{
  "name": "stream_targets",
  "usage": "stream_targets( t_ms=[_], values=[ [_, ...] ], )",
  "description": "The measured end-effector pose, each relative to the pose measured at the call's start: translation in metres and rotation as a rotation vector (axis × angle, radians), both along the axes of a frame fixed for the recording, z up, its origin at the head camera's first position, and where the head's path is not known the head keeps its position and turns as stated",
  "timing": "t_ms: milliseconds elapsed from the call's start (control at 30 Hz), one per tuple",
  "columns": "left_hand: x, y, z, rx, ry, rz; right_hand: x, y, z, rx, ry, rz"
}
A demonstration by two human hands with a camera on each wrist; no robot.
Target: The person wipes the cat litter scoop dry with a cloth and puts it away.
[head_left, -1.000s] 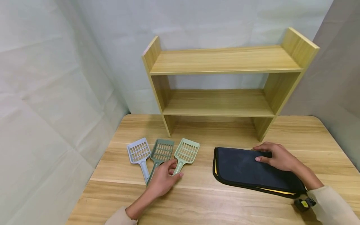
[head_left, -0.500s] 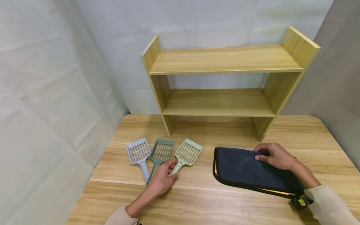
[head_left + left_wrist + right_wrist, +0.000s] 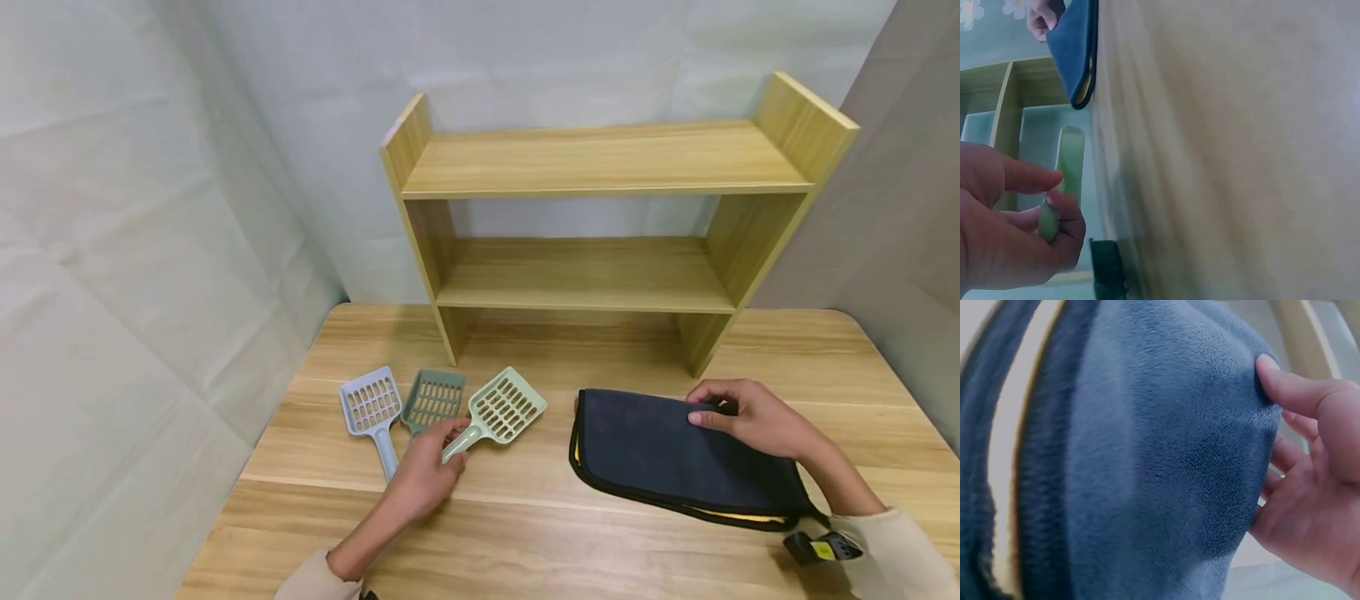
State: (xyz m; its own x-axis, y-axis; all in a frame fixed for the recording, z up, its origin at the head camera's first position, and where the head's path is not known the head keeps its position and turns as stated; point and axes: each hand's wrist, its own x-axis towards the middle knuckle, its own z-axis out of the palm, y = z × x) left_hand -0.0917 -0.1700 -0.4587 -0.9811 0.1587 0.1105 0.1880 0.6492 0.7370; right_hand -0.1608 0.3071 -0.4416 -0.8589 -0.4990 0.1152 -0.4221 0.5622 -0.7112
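Observation:
My left hand point(image 3: 429, 473) grips the handle of a light green slotted litter scoop point(image 3: 462, 442). In the left wrist view, the thumb and fingers curl round that scoop point(image 3: 1072, 153), raised off the table. Just left of it lies a dark green litter scoop point(image 3: 442, 377), its handle hidden behind the hand. A pale blue litter scoop point(image 3: 386, 454) lies farther left. My right hand point(image 3: 768, 429) pinches the far edge of a folded dark blue cloth point(image 3: 652, 450) with black trim and yellow inside. In the right wrist view, the thumb is on top of the cloth point(image 3: 1179, 444), fingers behind its edge.
A two-tier wooden shelf point(image 3: 592, 271) stands at the back of the wooden table point(image 3: 540, 550). Pale fabric walls point(image 3: 135, 275) enclose the back and sides. A small black device point(image 3: 821, 547) sits at the right cuff.
The light green scoop has turned clockwise and risen from the table in my left hand, which shifted slightly left. My right hand keeps its hold as the cloth's far edge lifts slightly.

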Motion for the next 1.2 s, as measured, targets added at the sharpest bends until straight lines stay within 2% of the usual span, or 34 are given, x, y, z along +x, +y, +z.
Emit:
stream_targets(
  t_ms=[133, 233, 633, 1000, 1200],
  values=[
    [-0.001, 0.001, 0.013, -0.005, -0.024, 0.051, 0.006, -0.003, 0.008, -0.055, -0.028, 0.015],
    [-0.002, 0.000, 0.018, -0.001, -0.016, 0.066, 0.011, -0.006, 0.013, -0.095, -0.040, 0.032],
    [-0.007, -0.002, 0.025, -0.054, 0.065, 0.091, 0.030, -0.017, 0.032, -0.312, 0.000, 0.029],
    [-0.011, 0.007, 0.034, -0.120, 0.134, 0.087, 0.043, -0.036, 0.044, -0.581, 0.097, -0.010],
    [-0.013, 0.010, 0.038, -0.139, 0.153, 0.084, 0.047, -0.047, 0.049, -0.815, 0.145, -0.054]
  ],
)
